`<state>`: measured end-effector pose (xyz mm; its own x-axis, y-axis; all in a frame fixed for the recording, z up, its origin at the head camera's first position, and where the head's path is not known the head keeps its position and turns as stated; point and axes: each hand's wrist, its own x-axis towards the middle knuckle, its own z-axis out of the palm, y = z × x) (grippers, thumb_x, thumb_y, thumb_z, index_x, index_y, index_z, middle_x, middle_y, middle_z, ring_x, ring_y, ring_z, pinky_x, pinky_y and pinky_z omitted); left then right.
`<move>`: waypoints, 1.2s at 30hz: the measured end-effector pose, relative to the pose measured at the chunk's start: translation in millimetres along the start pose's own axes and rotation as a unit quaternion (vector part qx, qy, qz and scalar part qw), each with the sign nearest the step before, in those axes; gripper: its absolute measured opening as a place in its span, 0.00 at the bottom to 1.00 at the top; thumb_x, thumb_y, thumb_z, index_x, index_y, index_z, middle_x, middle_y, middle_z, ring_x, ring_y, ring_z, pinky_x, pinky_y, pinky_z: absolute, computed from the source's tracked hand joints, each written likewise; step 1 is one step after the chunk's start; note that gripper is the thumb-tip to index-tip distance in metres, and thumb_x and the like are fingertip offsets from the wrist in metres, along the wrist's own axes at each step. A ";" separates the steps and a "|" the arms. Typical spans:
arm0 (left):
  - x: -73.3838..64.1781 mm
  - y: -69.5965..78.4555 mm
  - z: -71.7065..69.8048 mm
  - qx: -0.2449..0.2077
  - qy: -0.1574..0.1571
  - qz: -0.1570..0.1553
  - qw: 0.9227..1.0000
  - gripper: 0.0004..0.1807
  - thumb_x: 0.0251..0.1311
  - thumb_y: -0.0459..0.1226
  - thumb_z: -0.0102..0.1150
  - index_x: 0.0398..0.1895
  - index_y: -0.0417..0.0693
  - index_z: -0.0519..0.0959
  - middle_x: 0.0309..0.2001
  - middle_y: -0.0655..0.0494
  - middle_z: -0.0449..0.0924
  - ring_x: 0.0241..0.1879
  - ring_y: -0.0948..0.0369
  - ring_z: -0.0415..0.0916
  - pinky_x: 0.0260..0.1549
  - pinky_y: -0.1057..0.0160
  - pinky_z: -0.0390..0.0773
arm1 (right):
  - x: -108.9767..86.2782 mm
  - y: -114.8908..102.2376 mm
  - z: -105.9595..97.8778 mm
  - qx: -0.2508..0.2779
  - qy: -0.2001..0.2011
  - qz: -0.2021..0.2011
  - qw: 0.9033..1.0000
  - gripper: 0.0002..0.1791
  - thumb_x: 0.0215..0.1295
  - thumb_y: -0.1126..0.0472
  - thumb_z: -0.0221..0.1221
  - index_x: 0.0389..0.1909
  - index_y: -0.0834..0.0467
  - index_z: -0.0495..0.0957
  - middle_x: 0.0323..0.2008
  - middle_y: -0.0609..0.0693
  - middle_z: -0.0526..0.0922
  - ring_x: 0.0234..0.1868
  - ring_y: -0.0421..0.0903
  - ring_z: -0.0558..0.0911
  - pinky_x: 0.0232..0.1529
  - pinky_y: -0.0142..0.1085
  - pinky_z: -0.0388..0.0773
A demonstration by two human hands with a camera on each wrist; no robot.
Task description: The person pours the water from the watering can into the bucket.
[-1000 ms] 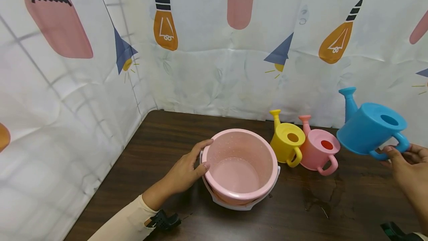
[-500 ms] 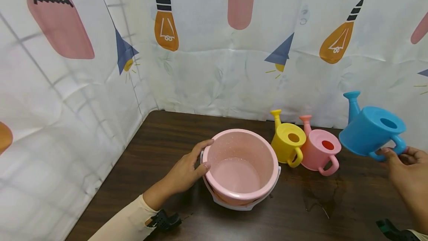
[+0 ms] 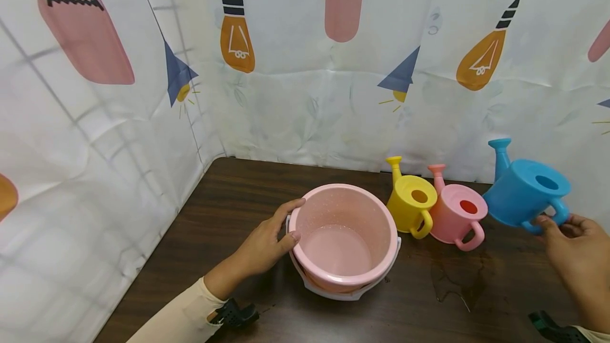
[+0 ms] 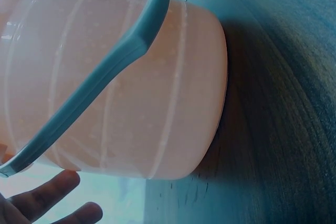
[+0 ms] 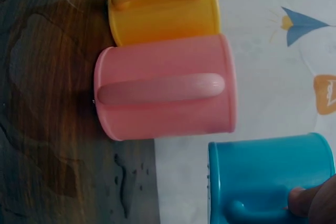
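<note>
My left hand [image 3: 264, 240] rests against the left rim of a pink bucket [image 3: 340, 274], its thumb and a fingertip touching the rim. Two loosely extended fingers [image 4: 50, 195] show beside the bucket's wall in the left wrist view. My right hand [image 3: 579, 258] pinches the handle of a blue watering can [image 3: 524, 192], which hangs raised above the table with its spout up and to the left. Drops cling to the can's base [image 5: 212, 182] in the right wrist view. Left of it stand a pink watering can [image 3: 452, 216] and a yellow watering can [image 3: 407, 205].
The dark wooden table [image 3: 233, 184] meets a white printed curtain [image 3: 295, 110] at the back and left. Spilled water [image 3: 455, 285] lies on the table in front of the pink can. A pale handle [image 3: 352, 296] hangs down around the bucket's front.
My right hand has lowered the blue watering can and brought it slightly left, closer to the pink can. The left hand and the bucket stay where they were.
</note>
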<state>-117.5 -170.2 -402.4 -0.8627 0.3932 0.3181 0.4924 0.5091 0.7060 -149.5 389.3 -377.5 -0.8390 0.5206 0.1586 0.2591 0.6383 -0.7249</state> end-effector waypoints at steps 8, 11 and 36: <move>0.6 1.2 -0.3 0.001 0.000 0.001 1.000 0.34 0.70 0.53 0.50 0.78 0.68 0.57 0.67 0.50 0.74 0.57 0.56 0.76 0.52 0.44 0.75 | -3.8 -0.4 7.6 -0.030 0.008 0.005 1.000 0.32 0.80 0.56 0.48 0.71 0.77 0.57 0.56 0.83 0.72 0.22 0.42 0.75 0.20 0.32 0.71; 0.5 1.0 -0.2 0.003 0.001 0.000 1.000 0.34 0.70 0.53 0.50 0.78 0.68 0.57 0.67 0.50 0.74 0.57 0.56 0.76 0.52 0.43 0.75 | -4.5 1.4 9.7 -0.033 0.007 0.006 0.999 0.33 0.80 0.55 0.49 0.70 0.78 0.58 0.56 0.83 0.72 0.19 0.45 0.78 0.18 0.31 0.70; 0.9 2.4 -0.8 -0.005 -0.004 -0.001 1.000 0.34 0.71 0.54 0.49 0.78 0.67 0.57 0.68 0.50 0.73 0.58 0.56 0.76 0.52 0.44 0.75 | -5.8 19.9 24.7 -0.048 -0.017 0.026 0.998 0.33 0.77 0.51 0.53 0.63 0.79 0.66 0.46 0.79 0.80 0.19 0.47 0.83 0.17 0.35 0.70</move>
<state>-117.2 -169.2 -400.0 -0.8631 0.3974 0.3117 0.4888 0.5022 0.7133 -151.2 385.0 -409.4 -0.8385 0.5361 0.0977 0.3465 0.6628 -0.6638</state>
